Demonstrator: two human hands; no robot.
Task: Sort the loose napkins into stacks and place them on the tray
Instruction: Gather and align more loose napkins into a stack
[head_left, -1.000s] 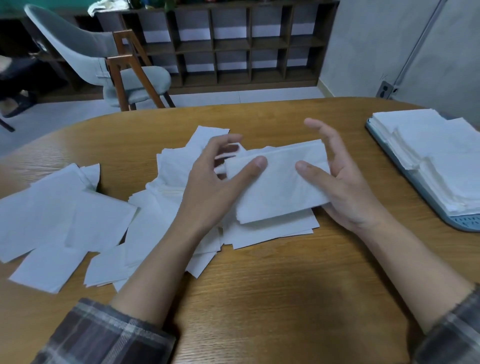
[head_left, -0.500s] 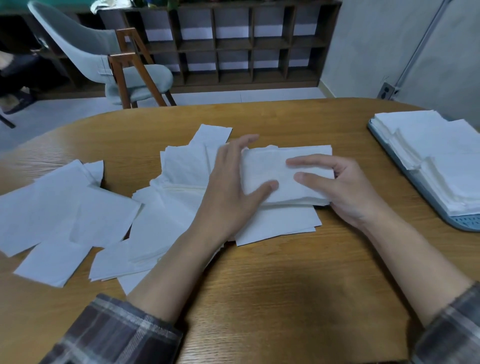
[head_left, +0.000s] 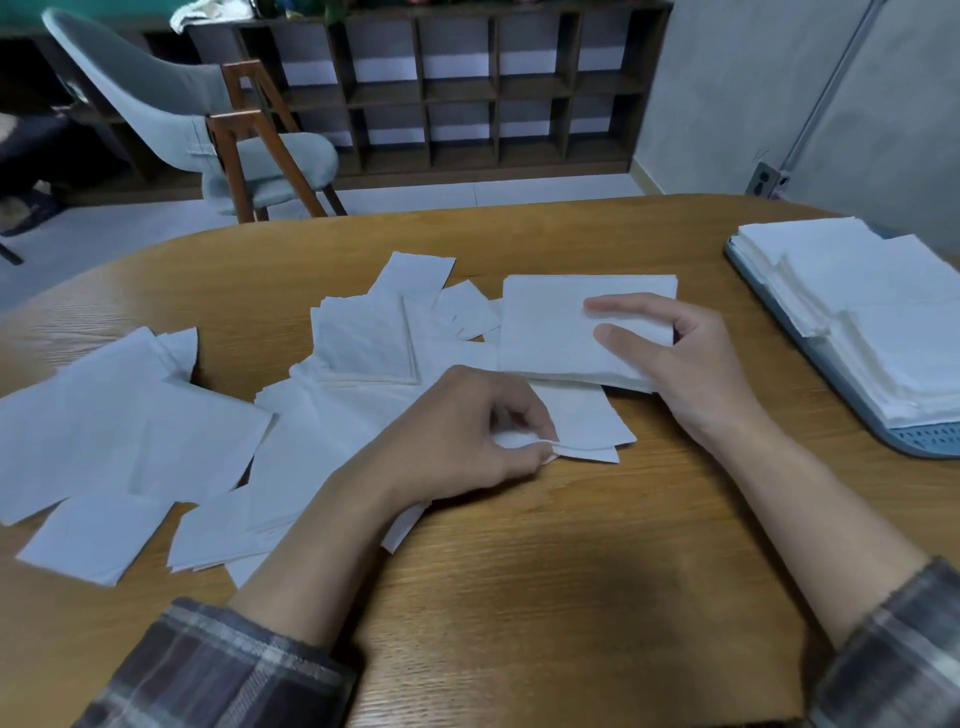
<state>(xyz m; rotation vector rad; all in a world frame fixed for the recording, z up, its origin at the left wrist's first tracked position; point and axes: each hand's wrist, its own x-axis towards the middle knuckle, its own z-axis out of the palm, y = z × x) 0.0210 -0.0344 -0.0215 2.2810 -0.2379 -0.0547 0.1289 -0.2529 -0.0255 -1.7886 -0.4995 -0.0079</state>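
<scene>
1. Counter (head_left: 571, 597) — wooden, with a rounded far edge; it carries items 2 to 8.
2. Tray (head_left: 924, 439) — pale blue with a perforated rim, at the counter's right side, partly cut off by the frame.
3. Sorted stacks (head_left: 857, 291) — white napkins in overlapping piles lying on the tray.
4. Small stack (head_left: 545, 332) — squared white napkins at the centre of the counter, well apart from the tray and resting on other sheets.
5. Right hand (head_left: 696, 364) — grips the small stack at its right edge. The thumb and forefinger lie on top; the other fingers are hidden behind the stack.
6. Left hand (head_left: 457, 436) — fingers curled, with the fingertips pinching the near edge of the pinched napkin.
7. Pinched napkin (head_left: 587, 421) — lies flat on the near side of the small stack, its far edge tucked under that stack.
8. Loose napkins (head_left: 363, 343) — unsorted white sheets, overlapping and askew, spread from the centre to the counter's left side.
9. Plaid sleeves (head_left: 228, 670) — one on each forearm, pushed back from the wrists.
10. Chair (head_left: 171, 104) — grey shell on wooden legs, on the floor beyond the counter.
11. Shelf unit (head_left: 467, 88) — dark open cubbies along the back wall.
</scene>
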